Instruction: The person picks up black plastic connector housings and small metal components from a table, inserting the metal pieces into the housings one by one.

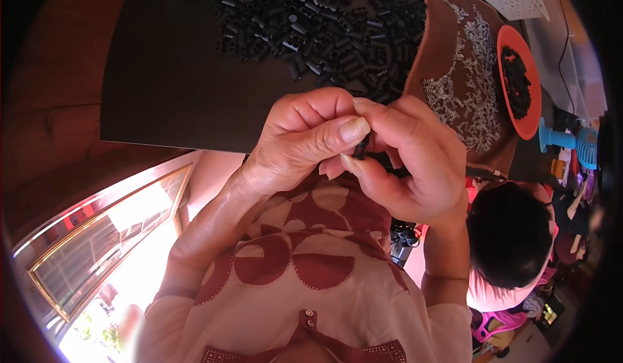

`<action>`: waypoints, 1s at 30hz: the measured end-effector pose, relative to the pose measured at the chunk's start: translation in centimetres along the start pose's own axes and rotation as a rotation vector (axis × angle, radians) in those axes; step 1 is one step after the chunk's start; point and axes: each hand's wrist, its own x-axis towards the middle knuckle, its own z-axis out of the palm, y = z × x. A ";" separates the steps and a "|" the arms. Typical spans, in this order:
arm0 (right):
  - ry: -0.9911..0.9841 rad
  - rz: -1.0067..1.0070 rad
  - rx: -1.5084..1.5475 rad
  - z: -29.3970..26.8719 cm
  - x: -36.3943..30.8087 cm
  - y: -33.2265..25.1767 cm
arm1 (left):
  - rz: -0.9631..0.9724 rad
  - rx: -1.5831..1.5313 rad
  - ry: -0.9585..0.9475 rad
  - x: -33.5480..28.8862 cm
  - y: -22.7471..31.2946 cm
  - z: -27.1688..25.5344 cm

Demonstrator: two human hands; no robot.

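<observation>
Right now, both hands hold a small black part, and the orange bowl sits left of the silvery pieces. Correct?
No: the head view shows the orange bowl right of the silvery pieces. The left hand and right hand do hold the small black part.

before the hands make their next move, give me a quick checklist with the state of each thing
1. Left hand and right hand together at the small black part: ok
2. Whole part visible: not ok, fingers cover most of it
3. Black tubular pieces laid out: ok, heaped beyond the hands
4. Silvery coils spread on the brown cloth: ok
5. Orange-red bowl holding dark pieces: ok
6. Anything inside the part: cannot tell
</observation>
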 end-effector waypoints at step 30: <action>0.025 -0.045 0.026 0.0 -0.4 0.2 | -0.108 0.104 -0.004 -0.1 0.7 0.0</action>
